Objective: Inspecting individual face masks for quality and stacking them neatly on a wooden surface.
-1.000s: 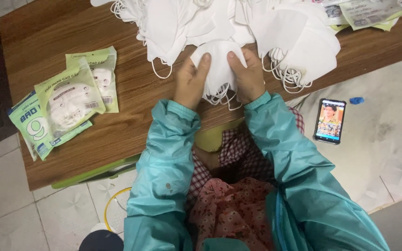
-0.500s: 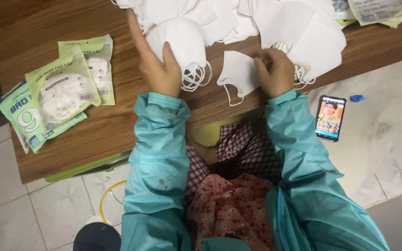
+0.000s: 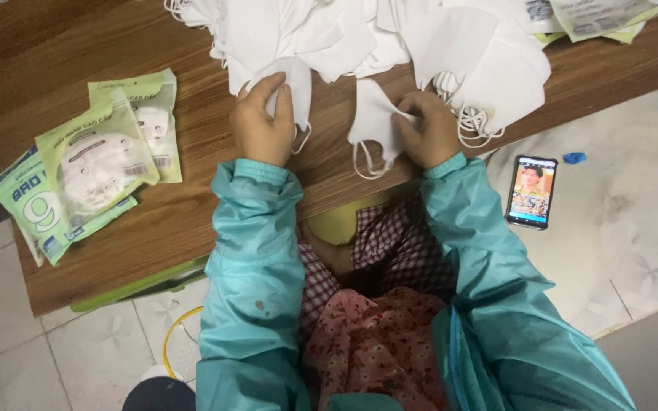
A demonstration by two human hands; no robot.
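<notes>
Right hand was seen closed on a soft white folded fabric face mask at the brown wooden table edge, left hand pinching another white mask; judged light, limp, best gripped by the body.

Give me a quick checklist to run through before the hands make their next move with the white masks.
1. Left hand on one mask only: ok, it rests on a single white mask at the edge of the pile.
2. Right hand has a grip: ok, it pinches a second white mask lying flat on the wooden table.
3. Ear loops free: cannot tell, loops under the right-hand mask hang over the table edge.
4. Packed pouches out of the way: ok, stacked at the left, apart from both hands.
5. Phone clear of the work: ok, on the floor beside the table.
</notes>
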